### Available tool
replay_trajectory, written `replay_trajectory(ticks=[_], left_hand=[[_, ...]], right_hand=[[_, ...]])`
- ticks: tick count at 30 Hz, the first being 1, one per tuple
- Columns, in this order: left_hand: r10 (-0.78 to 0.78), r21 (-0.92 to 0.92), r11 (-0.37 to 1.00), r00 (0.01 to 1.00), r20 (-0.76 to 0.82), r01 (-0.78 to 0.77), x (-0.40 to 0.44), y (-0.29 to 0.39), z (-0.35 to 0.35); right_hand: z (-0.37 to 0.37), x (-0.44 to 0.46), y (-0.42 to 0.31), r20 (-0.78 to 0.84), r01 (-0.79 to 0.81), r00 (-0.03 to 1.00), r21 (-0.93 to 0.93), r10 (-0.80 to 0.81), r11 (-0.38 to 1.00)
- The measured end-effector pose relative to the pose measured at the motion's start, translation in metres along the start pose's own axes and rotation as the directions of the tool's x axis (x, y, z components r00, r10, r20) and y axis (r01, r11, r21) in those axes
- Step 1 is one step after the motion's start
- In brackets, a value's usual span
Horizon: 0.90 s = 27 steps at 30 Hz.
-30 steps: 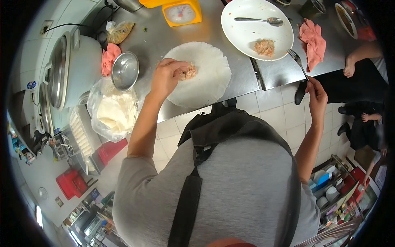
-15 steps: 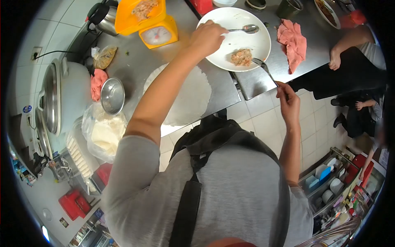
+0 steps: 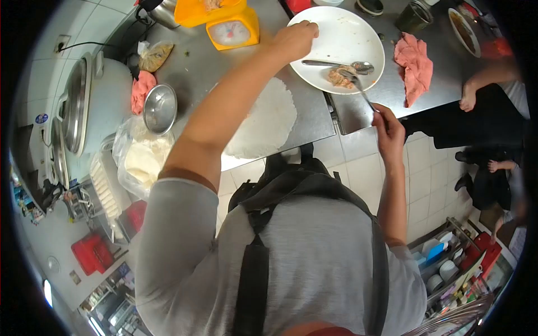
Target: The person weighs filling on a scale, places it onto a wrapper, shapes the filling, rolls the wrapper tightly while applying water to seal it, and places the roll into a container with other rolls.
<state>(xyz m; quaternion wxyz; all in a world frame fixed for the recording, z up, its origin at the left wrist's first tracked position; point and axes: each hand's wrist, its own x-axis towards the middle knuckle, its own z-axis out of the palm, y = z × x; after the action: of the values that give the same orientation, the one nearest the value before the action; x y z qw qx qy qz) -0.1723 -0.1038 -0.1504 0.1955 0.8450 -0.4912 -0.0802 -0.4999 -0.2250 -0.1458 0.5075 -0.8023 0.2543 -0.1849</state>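
Note:
On the steel counter stands a large white plate (image 3: 330, 33), with a small heap of minced filling (image 3: 339, 78) near its front edge. My left hand (image 3: 296, 41) reaches over the plate's left rim, its fingers closed; the thumb's hold is hidden. In my right hand (image 3: 389, 131) is a fork (image 3: 365, 98), held by the handle, its head down at the filling. A metal spoon (image 3: 325, 63) lies on the plate, its bowl beside the fork. Under my left forearm a thin round sheet of dough (image 3: 263, 126) is spread, partly covered by the arm.
Behind my left arm is a yellow scale (image 3: 231, 32). A metal bowl (image 3: 160, 109), a bag of white dough (image 3: 144, 162) and a large pot (image 3: 101, 106) are on the left. Right of the plate lies a pink cloth (image 3: 413, 70); another person's hand (image 3: 468, 98) is at the counter edge.
The spoon has left my left fingers and lies lower on the plate. My left hand has shifted toward the left rim. The fork has moved further onto the filling. The view has turned slightly.

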Motion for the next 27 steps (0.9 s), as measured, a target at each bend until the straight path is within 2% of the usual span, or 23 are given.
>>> replay_trajectory(ticks=[1,3,5,8,10,11,12,13,15,17,19,21,23,26,27], left_hand=[[0.021,-0.001,1.000,1.000,-0.012,-0.021,0.001,0.011,-0.001],[-0.055,0.066,0.997,0.968,0.243,0.040,0.001,0.033,-0.002],[0.112,0.074,0.989,0.976,0.186,-0.128,0.005,0.026,0.034],[0.184,0.002,0.983,0.981,0.063,-0.185,0.018,0.028,0.049],[0.176,0.026,0.982,0.958,0.228,-0.186,0.033,0.030,0.049],[0.170,0.013,0.984,0.963,0.210,-0.177,0.038,0.032,0.048],[0.224,-0.008,0.974,0.950,0.218,-0.228,0.043,0.034,0.048],[0.274,-0.031,0.961,0.934,0.228,-0.274,0.045,0.037,0.048],[0.301,-0.076,0.954,0.921,0.248,-0.291,0.047,0.037,0.046],[0.339,-0.107,0.941,0.898,0.281,-0.322,0.052,0.034,0.050],[0.309,0.005,0.945,0.894,0.323,-0.328,0.057,0.033,0.051],[0.308,0.035,0.942,0.901,0.306,-0.334,0.054,0.027,0.049],[0.350,-0.027,0.936,0.914,0.204,-0.352,0.040,0.021,0.024],[0.197,-0.190,0.966,0.974,0.116,-0.173,-0.019,0.010,-0.033],[0.182,-0.174,0.970,0.982,0.047,-0.171,-0.047,-0.004,-0.044]], right_hand=[[0.008,0.002,-0.010,0.021,0.022,1.000,-0.056,-0.021,0.998],[0.023,0.001,-0.022,-0.009,0.036,0.999,-0.063,-0.037,0.997],[0.030,-0.007,-0.031,-0.030,0.014,0.999,-0.068,-0.016,0.998],[0.032,-0.026,-0.037,-0.075,-0.007,0.997,-0.085,0.001,0.996],[0.025,-0.041,-0.035,-0.089,-0.037,0.996,-0.114,0.027,0.993],[0.020,-0.049,-0.031,-0.095,-0.065,0.994,-0.147,0.052,0.987],[0.017,-0.057,-0.021,-0.143,-0.073,0.988,-0.097,0.058,0.993],[0.014,-0.065,-0.018,-0.127,-0.072,0.990,-0.117,0.057,0.990],[0.010,-0.083,-0.015,-0.245,-0.177,0.957,-0.061,0.157,0.982],[0.008,-0.095,-0.011,-0.240,-0.209,0.951,-0.022,0.197,0.978],[0.009,-0.101,-0.009,-0.251,-0.197,0.950,-0.031,0.183,0.980],[0.011,-0.103,-0.009,-0.228,-0.194,0.957,-0.037,0.181,0.980],[0.015,-0.102,-0.011,-0.194,-0.192,0.964,-0.032,0.182,0.981],[0.031,-0.096,-0.019,-0.094,-0.107,0.990,-0.041,0.103,0.993],[0.041,-0.093,-0.023,-0.087,-0.107,0.991,-0.029,0.105,0.994]])
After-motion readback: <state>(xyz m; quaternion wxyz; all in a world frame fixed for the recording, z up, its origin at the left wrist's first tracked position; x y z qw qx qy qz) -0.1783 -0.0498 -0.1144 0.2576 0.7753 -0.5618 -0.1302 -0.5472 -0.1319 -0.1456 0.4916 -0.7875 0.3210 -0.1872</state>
